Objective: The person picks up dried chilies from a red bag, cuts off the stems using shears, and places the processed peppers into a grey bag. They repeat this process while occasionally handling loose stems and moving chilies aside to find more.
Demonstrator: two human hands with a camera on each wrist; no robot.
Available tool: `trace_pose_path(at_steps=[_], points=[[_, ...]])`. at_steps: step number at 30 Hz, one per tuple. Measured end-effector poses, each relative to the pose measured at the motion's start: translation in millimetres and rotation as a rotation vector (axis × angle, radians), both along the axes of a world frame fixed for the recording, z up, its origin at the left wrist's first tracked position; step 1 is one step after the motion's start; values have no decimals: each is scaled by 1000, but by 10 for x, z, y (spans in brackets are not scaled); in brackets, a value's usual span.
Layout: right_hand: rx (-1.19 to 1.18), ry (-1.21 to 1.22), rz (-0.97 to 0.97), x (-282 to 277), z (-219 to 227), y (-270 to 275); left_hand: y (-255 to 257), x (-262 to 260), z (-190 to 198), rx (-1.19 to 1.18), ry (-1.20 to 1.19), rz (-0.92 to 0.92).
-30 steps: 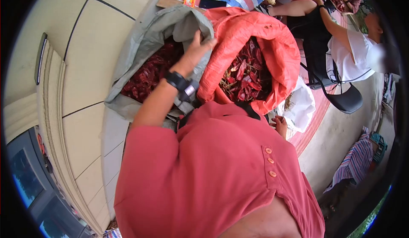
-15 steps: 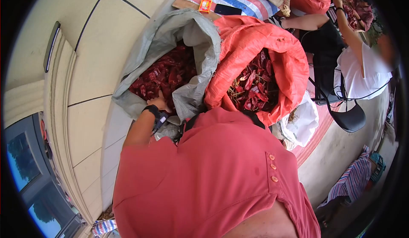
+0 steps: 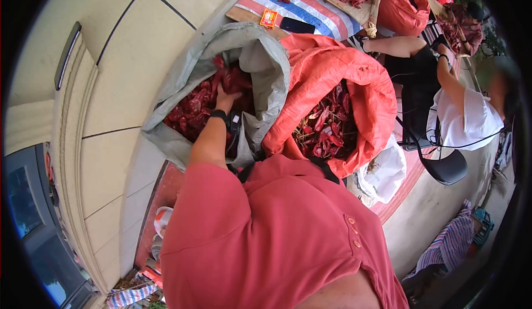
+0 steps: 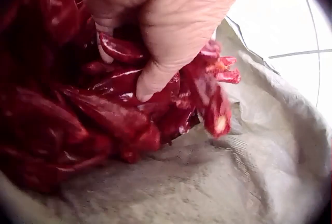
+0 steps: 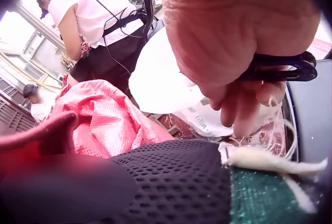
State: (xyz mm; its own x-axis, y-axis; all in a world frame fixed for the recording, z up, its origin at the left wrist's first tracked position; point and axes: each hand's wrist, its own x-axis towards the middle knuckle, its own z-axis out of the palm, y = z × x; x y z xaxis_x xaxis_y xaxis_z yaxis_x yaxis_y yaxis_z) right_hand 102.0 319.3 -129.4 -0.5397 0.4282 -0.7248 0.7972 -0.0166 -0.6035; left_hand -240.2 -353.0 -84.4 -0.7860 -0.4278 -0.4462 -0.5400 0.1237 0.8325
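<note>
My left hand [image 3: 226, 99] reaches into a grey woven sack [image 3: 191, 49] and grips a handful of dried red chilies [image 3: 235, 81]. In the left wrist view, the thumb and fingers curl round several glossy chilies [image 4: 116, 92], and more chilies lie about them against the sack's wall. My right hand [image 5: 233, 37], out of sight in the head view, curls over a tool with a dark blue looped handle [image 5: 303, 71], which looks like scissors; the palm hides most of it. Below that hand show a white bag and a pale strip of cloth [image 5: 259, 159].
A red sack [image 3: 363, 115] of chilies with stalks stands right of the grey one. Beyond it are a white bag [image 3: 390, 168] and a seated person in white [image 3: 465, 115]. A phone [image 3: 297, 25] and a small orange box [image 3: 269, 17] lie at the back by a striped sheet [image 3: 318, 1].
My left hand left the grey sack's inner right side, dipped into the chilies at its near side, and has now moved deeper in and right with a handful. The right hand has dropped from the head view.
</note>
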Motion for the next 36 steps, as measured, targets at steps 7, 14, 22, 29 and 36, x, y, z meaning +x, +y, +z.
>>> trace_pose_path(at_steps=[7,14,22,29,36], points=[[50,-78,10,-95,397,-46,169,168,757,-523,75,-91],[47,-95,23,-225,426,-98,-87,1088,482,-345,-713,282],[47,-104,54,-304,500,-102,-76,625,-255,47,-480,383],[54,-111,94,-362,553,-53,192,56,69,49,-325,159],[59,-96,143,-434,633,23,529,-492,41,328,15,149]])
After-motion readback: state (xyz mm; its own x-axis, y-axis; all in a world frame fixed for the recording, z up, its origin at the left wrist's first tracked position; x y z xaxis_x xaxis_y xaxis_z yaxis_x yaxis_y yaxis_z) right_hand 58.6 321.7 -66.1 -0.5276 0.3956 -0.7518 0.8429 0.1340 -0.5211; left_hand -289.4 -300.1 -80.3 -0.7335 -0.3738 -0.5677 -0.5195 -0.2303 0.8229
